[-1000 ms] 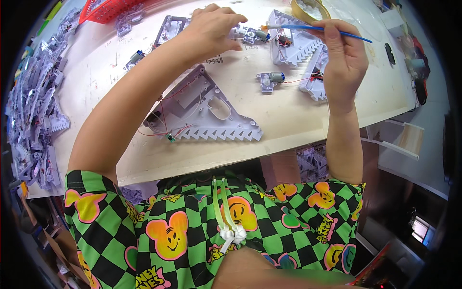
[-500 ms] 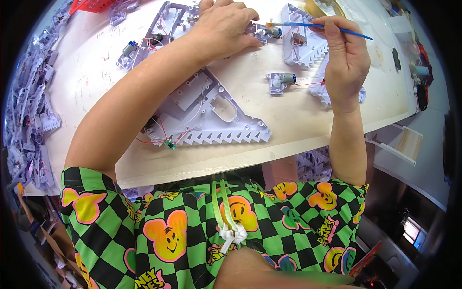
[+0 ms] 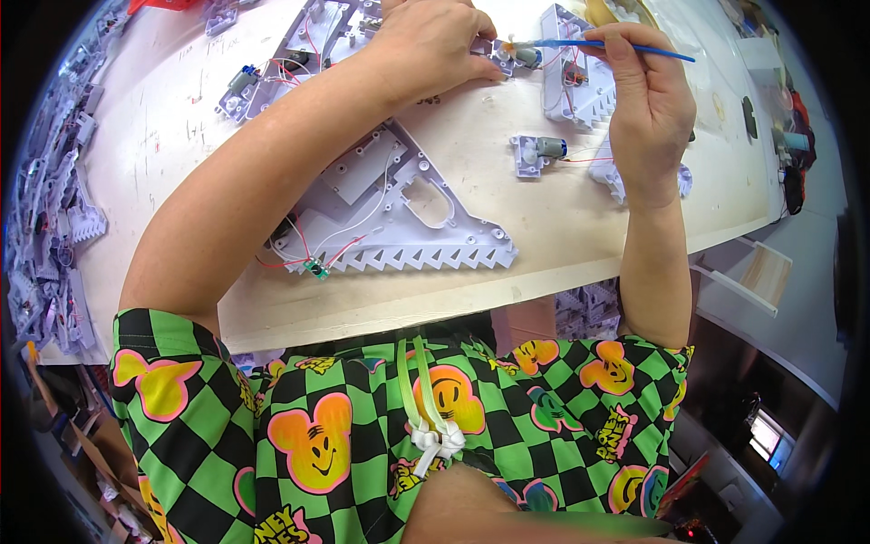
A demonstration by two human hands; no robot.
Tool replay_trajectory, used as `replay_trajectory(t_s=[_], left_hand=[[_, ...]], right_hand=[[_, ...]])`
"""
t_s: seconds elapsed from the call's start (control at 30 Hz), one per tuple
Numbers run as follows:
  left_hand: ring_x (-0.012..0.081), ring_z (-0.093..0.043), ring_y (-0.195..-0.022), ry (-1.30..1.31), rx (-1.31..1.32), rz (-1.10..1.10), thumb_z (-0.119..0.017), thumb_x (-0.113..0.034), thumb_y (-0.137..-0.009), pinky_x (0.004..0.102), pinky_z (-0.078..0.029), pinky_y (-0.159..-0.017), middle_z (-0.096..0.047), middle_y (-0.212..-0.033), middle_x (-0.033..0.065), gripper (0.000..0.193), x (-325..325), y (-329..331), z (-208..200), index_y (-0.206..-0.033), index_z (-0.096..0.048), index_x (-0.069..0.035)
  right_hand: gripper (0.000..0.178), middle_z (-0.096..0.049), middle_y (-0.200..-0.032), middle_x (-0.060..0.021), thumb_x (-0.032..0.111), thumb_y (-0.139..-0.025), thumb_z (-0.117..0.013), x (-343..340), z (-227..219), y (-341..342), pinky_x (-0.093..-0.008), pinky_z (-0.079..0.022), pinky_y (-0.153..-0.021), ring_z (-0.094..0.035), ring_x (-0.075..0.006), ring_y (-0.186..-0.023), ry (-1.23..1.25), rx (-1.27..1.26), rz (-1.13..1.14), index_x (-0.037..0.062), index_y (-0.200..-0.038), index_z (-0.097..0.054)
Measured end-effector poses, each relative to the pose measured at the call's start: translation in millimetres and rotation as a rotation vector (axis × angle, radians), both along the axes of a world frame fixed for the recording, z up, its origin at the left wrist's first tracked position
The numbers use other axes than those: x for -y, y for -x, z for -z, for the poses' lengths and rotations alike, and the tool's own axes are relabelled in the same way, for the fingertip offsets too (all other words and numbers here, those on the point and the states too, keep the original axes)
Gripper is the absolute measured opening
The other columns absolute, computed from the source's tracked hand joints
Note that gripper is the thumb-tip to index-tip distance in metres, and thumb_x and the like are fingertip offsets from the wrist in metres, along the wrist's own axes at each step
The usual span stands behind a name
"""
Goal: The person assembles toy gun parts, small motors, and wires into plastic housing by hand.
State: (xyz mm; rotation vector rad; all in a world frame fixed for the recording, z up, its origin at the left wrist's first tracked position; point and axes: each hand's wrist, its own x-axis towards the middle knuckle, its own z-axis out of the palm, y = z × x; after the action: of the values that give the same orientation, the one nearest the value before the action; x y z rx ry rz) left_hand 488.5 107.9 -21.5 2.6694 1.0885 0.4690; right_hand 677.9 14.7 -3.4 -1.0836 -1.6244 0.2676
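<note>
My right hand (image 3: pixel 651 104) is closed around a thin blue paintbrush (image 3: pixel 580 43) in a pinch grip. The brush's pale bristles are at a small white gear housing with a blue-and-silver motor (image 3: pixel 527 58). My left hand (image 3: pixel 430 50) has its thumb and fingers around the near end of that motor unit, partly hiding it. Below my left forearm lies a white plastic gun-shaped half shell (image 3: pixel 426 222) with a serrated edge, thin wires and a small green circuit board (image 3: pixel 315 268). Another wired half shell (image 3: pixel 308 36) lies partly behind my left hand.
A second motor unit (image 3: pixel 539 154) lies wired to a white shell near my right wrist. Another shell (image 3: pixel 566 86) stands beyond it. Many white shells (image 3: pixel 54 208) are heaped along the left edge. A yellowish bowl (image 3: pixel 616 13) and a red basket (image 3: pixel 159 4) sit at the far side.
The whole view has shifted slightly. The brush is still in my right hand with its bristles at the motor unit, and my left hand stays by the unit.
</note>
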Motion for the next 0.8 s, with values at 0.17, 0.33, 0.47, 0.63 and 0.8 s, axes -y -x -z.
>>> replay_trajectory(t_s=[0.17, 0.33, 0.47, 0.63, 0.8], left_hand=[[0.0286, -0.053, -0.107, 0.042, -0.02, -0.007, -0.076, -0.036, -0.071, 0.0482, -0.034, -0.091, -0.064, -0.105, 0.0102, 0.038, 1.4, -1.1, -3.8, -0.1, -0.072, -0.012], [0.0286, -0.054, -0.106, 0.035, -0.02, -0.02, -0.076, -0.036, -0.071, 0.0482, -0.034, -0.091, -0.065, -0.104, 0.0102, 0.039, 3.2, 3.5, -4.7, -0.1, -0.072, -0.011], [0.0282, -0.054, -0.106, 0.018, 0.007, -0.002, -0.076, -0.037, -0.07, 0.0477, -0.034, -0.091, -0.065, -0.103, 0.0102, 0.039, 3.2, 3.8, -1.6, -0.099, -0.072, -0.011], [0.0275, -0.054, -0.105, -0.001, -0.015, -0.024, -0.076, -0.038, -0.07, 0.0471, -0.034, -0.089, -0.065, -0.102, 0.0099, 0.039, -0.3, 3.0, 3.7, -0.098, -0.073, -0.011], [0.0276, -0.056, -0.103, 0.028, -0.033, -0.03, -0.076, -0.038, -0.07, 0.0466, -0.034, -0.088, -0.067, -0.099, 0.0104, 0.039, -0.3, 4.0, 1.5, -0.097, -0.073, -0.011]], right_hand=[[0.014, -0.066, -0.095, -0.0095, 0.007, -0.098, -0.051, 1.0, -1.8, 5.0, -0.0254, -0.051, -0.083, -0.064, -0.0143, -0.089, 0.019, 0.058, 0.058, -0.004, -0.101, -0.06], [0.012, -0.067, -0.092, -0.0073, 0.004, -0.096, -0.052, 9.7, -10.7, 17.1, -0.0216, -0.048, -0.077, -0.063, -0.011, -0.084, 0.054, 0.319, 0.205, -0.0025, -0.102, -0.061], [0.011, -0.067, -0.092, -0.0064, 0.003, -0.096, -0.053, 5.6, -5.5, 12.0, -0.02, -0.047, -0.075, -0.061, -0.0096, -0.083, -0.119, 0.282, 0.101, -0.0022, -0.1, -0.062], [0.011, -0.067, -0.093, -0.0065, 0.002, -0.096, -0.052, 4.8, -0.5, 13.5, -0.0201, -0.047, -0.076, -0.061, -0.0104, -0.085, -0.093, 0.267, 0.072, -0.0025, -0.1, -0.062], [0.012, -0.066, -0.096, -0.0082, 0.002, -0.096, -0.051, 5.0, -3.2, 10.6, -0.0229, -0.049, -0.081, -0.062, -0.0128, -0.088, -0.07, 0.251, 0.059, -0.0044, -0.101, -0.06]])
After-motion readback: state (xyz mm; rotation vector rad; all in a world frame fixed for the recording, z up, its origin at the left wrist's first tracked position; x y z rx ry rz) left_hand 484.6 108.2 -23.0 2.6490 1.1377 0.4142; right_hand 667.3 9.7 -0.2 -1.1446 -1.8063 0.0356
